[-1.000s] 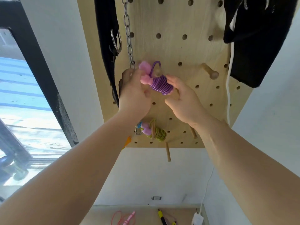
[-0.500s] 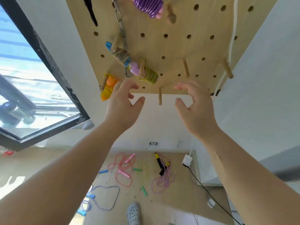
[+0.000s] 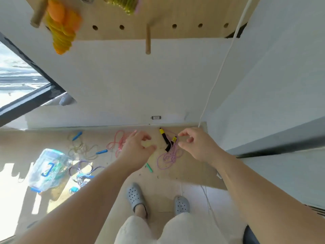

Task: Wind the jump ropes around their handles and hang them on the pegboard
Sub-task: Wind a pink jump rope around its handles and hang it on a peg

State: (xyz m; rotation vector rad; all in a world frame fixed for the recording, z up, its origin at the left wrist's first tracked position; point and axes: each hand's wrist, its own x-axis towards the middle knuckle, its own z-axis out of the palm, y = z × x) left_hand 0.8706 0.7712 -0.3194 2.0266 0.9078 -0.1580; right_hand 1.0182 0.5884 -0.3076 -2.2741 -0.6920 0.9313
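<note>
- Head view: hovering empty, left hand (image 3: 137, 149) and right hand (image 3: 199, 147), fingers (image 3: 186, 133) loosely curled.
- Probably handling light, limp: purple rope (image 3: 168, 159); gripping best by its stiff black handle (image 3: 166, 140).

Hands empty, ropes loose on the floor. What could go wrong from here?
The purple rope lies in a tangled heap by the black-and-yellow handles; lifting one handle may pull a knot tight. The white cable runs beside the right clog, a possible trip hazard.
</note>
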